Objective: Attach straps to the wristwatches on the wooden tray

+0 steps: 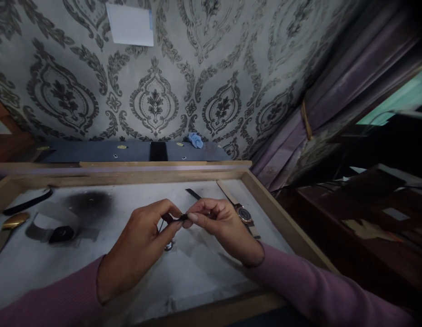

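Observation:
My left hand and my right hand meet above the middle of a wood-framed tray. Both pinch a small black piece, seemingly the end of a watch strap, between thumb and fingers; most of it is hidden. Behind my right fingers a black strip sticks out; I cannot tell whether it belongs to the same strap. Just below my left fingertips lies a small silvery watch case, partly covered. Beside my right hand rests a watch with a dark dial and a pale strap.
At the tray's left lie a mesh-band watch with a black face, a gold-coloured watch and a curved black band. Beyond the tray, a dark phone-like slab and a crumpled blue cloth sit by the wall.

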Tool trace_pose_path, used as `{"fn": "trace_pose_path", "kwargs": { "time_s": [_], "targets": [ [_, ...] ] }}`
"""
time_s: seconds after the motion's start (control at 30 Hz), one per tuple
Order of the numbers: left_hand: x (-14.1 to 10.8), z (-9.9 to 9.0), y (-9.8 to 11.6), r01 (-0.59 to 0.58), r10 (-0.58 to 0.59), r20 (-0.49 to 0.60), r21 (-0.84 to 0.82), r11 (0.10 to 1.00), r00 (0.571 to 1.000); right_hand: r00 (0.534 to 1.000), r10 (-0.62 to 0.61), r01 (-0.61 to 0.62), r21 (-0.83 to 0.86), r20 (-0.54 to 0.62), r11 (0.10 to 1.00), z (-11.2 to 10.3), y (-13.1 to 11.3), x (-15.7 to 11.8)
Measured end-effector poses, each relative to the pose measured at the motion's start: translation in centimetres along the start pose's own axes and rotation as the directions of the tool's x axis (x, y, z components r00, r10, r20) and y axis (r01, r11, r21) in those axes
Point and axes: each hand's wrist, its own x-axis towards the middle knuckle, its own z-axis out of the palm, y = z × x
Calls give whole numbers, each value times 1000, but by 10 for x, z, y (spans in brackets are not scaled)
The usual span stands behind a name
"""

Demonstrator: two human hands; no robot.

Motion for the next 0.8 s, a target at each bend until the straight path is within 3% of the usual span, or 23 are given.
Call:
{"fn": "trace_pose_path", "kwargs": {
  "time_s": [0.13,0.3,0.53,0.8],
  "targets": [
    [1,1,0,75,-75,26,-37,996,997,1000,12,-11,29,-26,1000,-2,2,0],
    [3,1,0,47,-46,31,-41,998,998,998,46,-45,14,-46,999,0,-1,0],
    [5,-3,0,-115,113,24,247,962,993,987,153,-147,108,-48,983,1,0,2],
    [4,-1,-6,-246,249,63,503,829,967,946,324,-303,277,-31,912,4,3,4]
  ]
}}
